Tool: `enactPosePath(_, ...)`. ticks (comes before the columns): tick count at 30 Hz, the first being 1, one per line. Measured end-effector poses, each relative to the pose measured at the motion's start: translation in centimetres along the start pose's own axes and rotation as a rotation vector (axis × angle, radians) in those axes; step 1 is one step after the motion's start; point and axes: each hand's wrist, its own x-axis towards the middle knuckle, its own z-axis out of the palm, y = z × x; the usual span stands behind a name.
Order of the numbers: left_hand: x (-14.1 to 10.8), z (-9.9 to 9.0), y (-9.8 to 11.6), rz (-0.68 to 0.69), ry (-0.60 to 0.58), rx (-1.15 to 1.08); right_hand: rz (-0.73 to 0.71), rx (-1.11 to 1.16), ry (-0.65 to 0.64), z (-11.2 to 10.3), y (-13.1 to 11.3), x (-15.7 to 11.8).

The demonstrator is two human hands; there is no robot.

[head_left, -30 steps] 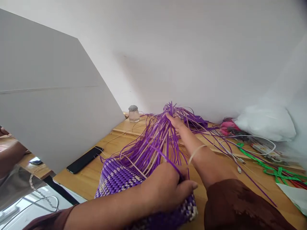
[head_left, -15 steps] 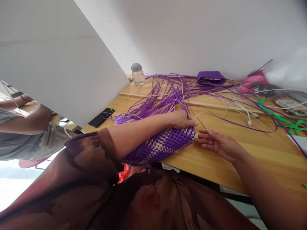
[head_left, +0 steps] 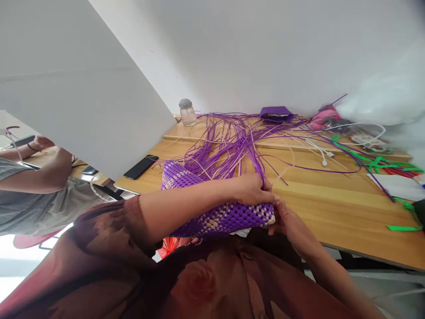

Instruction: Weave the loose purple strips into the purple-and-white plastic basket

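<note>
A half-woven purple and white bag [head_left: 212, 221] lies on its side along the near table edge, against my body. Long loose purple strips [head_left: 232, 146] fan out from it toward the wall. My left hand [head_left: 254, 189] reaches across the bag's top, closed round a bunch of strips by its right end. A pale strip [head_left: 288, 168] curves up beside that hand. My right hand [head_left: 287, 223] is at the bag's right corner, fingertips closed on it, thumb side close to the left fingertips. Some right fingers are hidden behind the corner.
A phone [head_left: 141, 167] and a lidded bottle [head_left: 187, 113] stand left. A smaller purple woven piece [head_left: 276, 113] sits at the back. White cables [head_left: 318, 148], green strips [head_left: 368, 161] and plastic bags lie right. Beyond the grey partition [head_left: 83, 97] another person's arm [head_left: 49, 170] shows.
My right hand has come in from the right of the bag to its corner, its fingers closing there. The left hand and bag sit lower in view.
</note>
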Motion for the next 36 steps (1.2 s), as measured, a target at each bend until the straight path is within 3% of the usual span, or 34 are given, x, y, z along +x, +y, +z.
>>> enactPosePath(4,-2.3,2.7,1.5,0.122,-0.019,-0.039,-0.093,-0.192,0.023,-0.3,-0.3,-3.1)
enactPosePath(9,-4.7,4.2,1.9,0.26,-0.03,-0.122,-0.207,-0.373,0.014,0.3,-0.8,-5.6)
enactPosePath(13,-5.2,4.6,1.5,0.203,0.042,-0.062,-0.337,-0.404,-0.037,1.1,-1.0,-5.3)
enactPosePath(18,-5.6,5.1,1.2,0.101,0.143,0.034,-0.353,-0.39,-0.069,1.8,-0.7,-4.5)
enactPosePath(23,-7.8,4.5,0.6,0.158,0.313,0.109,-0.334,-0.327,-0.115,2.0,0.2,-5.2)
enactPosePath(26,-9.5,3.6,0.1,-0.005,0.347,0.176,-0.336,-0.224,-0.03,1.8,0.2,-6.0)
enactPosePath(29,-10.1,2.8,-0.3,-0.114,0.182,0.115,-0.437,-0.286,0.155,1.6,-1.5,-6.9)
enactPosePath(31,-9.9,2.8,-0.5,-0.061,0.099,0.015,-0.524,-0.454,0.152,1.8,-3.3,-7.3)
enactPosePath(34,-9.4,3.4,-0.7,-0.01,0.126,-0.061,-0.51,-0.674,0.039,2.4,-5.6,-7.4)
enactPosePath(36,-9.4,4.1,-0.9,0.003,0.242,-0.001,-0.446,-0.747,0.012,2.8,-6.4,-7.3)
